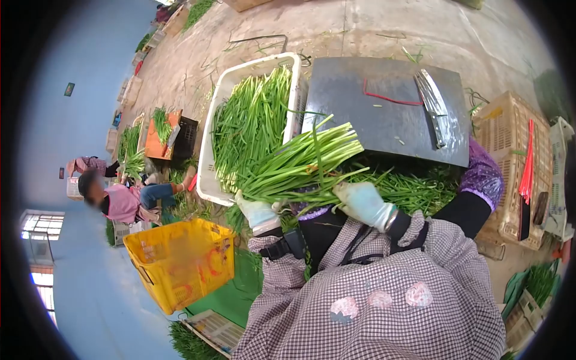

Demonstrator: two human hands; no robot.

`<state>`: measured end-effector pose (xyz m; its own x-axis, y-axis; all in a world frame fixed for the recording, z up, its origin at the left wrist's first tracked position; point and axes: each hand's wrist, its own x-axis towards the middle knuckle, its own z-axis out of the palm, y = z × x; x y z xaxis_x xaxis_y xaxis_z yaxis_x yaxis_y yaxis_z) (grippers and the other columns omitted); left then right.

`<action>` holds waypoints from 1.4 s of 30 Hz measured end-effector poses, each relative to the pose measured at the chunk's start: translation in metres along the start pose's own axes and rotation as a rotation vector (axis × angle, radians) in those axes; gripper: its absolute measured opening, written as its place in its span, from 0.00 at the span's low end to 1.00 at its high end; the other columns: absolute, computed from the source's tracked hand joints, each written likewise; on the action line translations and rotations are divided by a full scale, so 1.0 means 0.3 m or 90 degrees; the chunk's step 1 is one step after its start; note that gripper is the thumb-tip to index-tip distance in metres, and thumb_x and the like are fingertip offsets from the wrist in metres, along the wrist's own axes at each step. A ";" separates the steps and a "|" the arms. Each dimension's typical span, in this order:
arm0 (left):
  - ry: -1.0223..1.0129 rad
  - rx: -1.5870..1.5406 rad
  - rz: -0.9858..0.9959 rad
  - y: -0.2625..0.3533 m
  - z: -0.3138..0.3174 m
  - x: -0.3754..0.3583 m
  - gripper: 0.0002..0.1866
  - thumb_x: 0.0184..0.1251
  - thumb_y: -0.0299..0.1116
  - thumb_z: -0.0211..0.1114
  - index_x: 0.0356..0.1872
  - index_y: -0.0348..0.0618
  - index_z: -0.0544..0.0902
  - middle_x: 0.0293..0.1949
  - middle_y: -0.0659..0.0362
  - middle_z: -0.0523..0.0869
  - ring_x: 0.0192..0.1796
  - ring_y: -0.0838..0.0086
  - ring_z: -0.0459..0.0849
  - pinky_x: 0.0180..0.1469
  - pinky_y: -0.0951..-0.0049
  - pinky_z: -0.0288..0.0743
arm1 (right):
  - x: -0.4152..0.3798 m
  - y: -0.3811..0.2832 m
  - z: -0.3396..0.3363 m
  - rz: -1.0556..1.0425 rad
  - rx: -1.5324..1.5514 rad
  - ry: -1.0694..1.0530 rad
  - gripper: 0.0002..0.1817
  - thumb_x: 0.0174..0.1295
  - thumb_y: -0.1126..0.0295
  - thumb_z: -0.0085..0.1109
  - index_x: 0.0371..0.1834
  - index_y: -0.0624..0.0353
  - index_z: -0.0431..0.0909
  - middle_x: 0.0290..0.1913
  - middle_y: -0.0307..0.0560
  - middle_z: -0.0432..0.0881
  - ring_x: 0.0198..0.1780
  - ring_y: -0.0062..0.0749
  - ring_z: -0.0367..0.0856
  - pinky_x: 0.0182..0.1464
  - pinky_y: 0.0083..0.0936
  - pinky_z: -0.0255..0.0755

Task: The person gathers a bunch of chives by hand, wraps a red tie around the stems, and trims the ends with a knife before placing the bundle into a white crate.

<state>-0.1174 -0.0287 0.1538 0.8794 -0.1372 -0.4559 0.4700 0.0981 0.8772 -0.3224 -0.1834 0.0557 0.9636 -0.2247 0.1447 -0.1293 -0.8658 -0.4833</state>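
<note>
A big bunch of garlic chives (300,159) lies slantwise across my lap, pale stem ends toward the upper right. My left hand (257,214), in a whitish glove, is closed round its leafy lower end. My gloved right hand (366,205) grips a few chive stalks at the bunch's lower right side; its fingertips are partly hidden. Just beyond, a white crate (207,162) is heaped with more chives. Right of it stands a dark metal-topped table (354,90) bearing a knife (433,108) and a red tie (393,101).
Loose chives (414,192) cover the floor between my knees and the table. A yellow crate (180,264) stands at my left. On the right, red ties (528,168) lie on an upturned beige crate (495,141). A co-worker in pink (123,204) sits at the left beside an orange board (157,147).
</note>
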 end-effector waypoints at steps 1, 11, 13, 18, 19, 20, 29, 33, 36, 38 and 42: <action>0.004 -0.003 0.000 0.007 0.005 0.002 0.34 0.76 0.62 0.42 0.69 0.50 0.77 0.68 0.50 0.81 0.64 0.49 0.79 0.59 0.37 0.77 | -0.003 0.006 -0.058 0.028 0.036 0.005 0.14 0.60 0.65 0.65 0.47 0.57 0.80 0.38 0.47 0.87 0.38 0.43 0.89 0.38 0.36 0.84; 0.015 0.007 0.060 -0.056 -0.074 0.077 0.30 0.70 0.22 0.69 0.70 0.51 0.68 0.55 0.46 0.85 0.45 0.53 0.90 0.36 0.58 0.92 | -0.400 0.308 -0.050 0.275 -0.249 -0.324 0.29 0.59 0.44 0.72 0.54 0.54 0.83 0.48 0.48 0.87 0.49 0.47 0.90 0.46 0.40 0.84; 0.051 -0.030 0.042 -0.049 -0.056 0.049 0.31 0.67 0.18 0.70 0.69 0.49 0.69 0.55 0.47 0.86 0.46 0.53 0.90 0.36 0.57 0.92 | -0.309 0.217 -0.159 0.246 -0.133 -0.230 0.25 0.63 0.44 0.68 0.49 0.54 0.84 0.46 0.51 0.87 0.45 0.48 0.89 0.43 0.41 0.83; -0.005 0.008 0.100 -0.065 -0.069 0.090 0.35 0.60 0.15 0.73 0.67 0.48 0.71 0.54 0.47 0.86 0.46 0.53 0.90 0.38 0.55 0.91 | -0.126 -0.067 -0.297 0.129 0.210 0.234 0.16 0.69 0.52 0.66 0.42 0.54 0.85 0.34 0.48 0.87 0.33 0.40 0.87 0.34 0.36 0.79; -0.013 0.017 0.109 -0.060 -0.068 0.088 0.35 0.59 0.16 0.74 0.67 0.48 0.71 0.54 0.47 0.87 0.46 0.53 0.90 0.38 0.54 0.92 | -0.097 -0.109 -0.370 0.258 0.268 0.110 0.17 0.69 0.55 0.68 0.50 0.56 0.85 0.32 0.48 0.87 0.31 0.39 0.87 0.32 0.34 0.78; -0.014 0.017 0.110 -0.060 -0.064 0.082 0.35 0.59 0.16 0.74 0.67 0.48 0.71 0.54 0.47 0.87 0.46 0.53 0.90 0.38 0.54 0.92 | -0.068 -0.088 -0.328 0.201 0.302 0.135 0.18 0.68 0.56 0.69 0.53 0.56 0.84 0.30 0.48 0.86 0.29 0.38 0.86 0.32 0.33 0.78; 0.072 0.061 0.222 -0.087 -0.088 0.102 0.29 0.72 0.25 0.67 0.71 0.43 0.67 0.64 0.46 0.81 0.59 0.61 0.85 0.57 0.54 0.88 | 0.106 -0.321 -0.350 -0.120 0.750 -0.146 0.10 0.77 0.66 0.57 0.48 0.59 0.87 0.32 0.36 0.83 0.31 0.19 0.80 0.37 0.19 0.76; -0.136 -0.187 0.128 -0.160 -0.154 0.201 0.33 0.70 0.23 0.68 0.73 0.45 0.64 0.64 0.47 0.80 0.58 0.57 0.85 0.55 0.52 0.89 | 0.047 -0.304 -0.488 -0.228 0.859 -0.142 0.11 0.77 0.66 0.60 0.52 0.59 0.88 0.27 0.37 0.83 0.26 0.17 0.79 0.32 0.21 0.74; 0.100 0.106 0.243 -0.103 -0.049 0.105 0.39 0.63 0.14 0.70 0.74 0.47 0.63 0.64 0.43 0.79 0.58 0.55 0.85 0.55 0.51 0.90 | -0.073 -0.177 -0.639 0.006 0.939 -0.128 0.10 0.75 0.71 0.61 0.47 0.66 0.89 0.26 0.40 0.82 0.21 0.17 0.73 0.23 0.19 0.67; 0.085 0.134 0.243 -0.105 -0.070 0.118 0.39 0.64 0.15 0.70 0.74 0.47 0.63 0.64 0.43 0.79 0.59 0.55 0.85 0.55 0.51 0.90 | -0.125 -0.109 -0.647 -0.084 1.004 0.033 0.09 0.74 0.75 0.60 0.45 0.69 0.88 0.26 0.43 0.83 0.18 0.18 0.71 0.20 0.19 0.64; 0.037 0.168 0.233 -0.153 -0.116 0.169 0.40 0.64 0.17 0.71 0.75 0.45 0.61 0.65 0.42 0.78 0.60 0.55 0.84 0.56 0.50 0.90 | -0.177 -0.086 -0.519 0.215 0.757 0.036 0.11 0.76 0.74 0.55 0.46 0.66 0.88 0.23 0.39 0.81 0.21 0.17 0.73 0.25 0.20 0.67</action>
<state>-0.0917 -0.0058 0.0851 0.9903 -0.0842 -0.1101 0.0990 -0.1263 0.9870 -0.4067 -0.2187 0.1950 0.9081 -0.4021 -0.1171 -0.0483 0.1771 -0.9830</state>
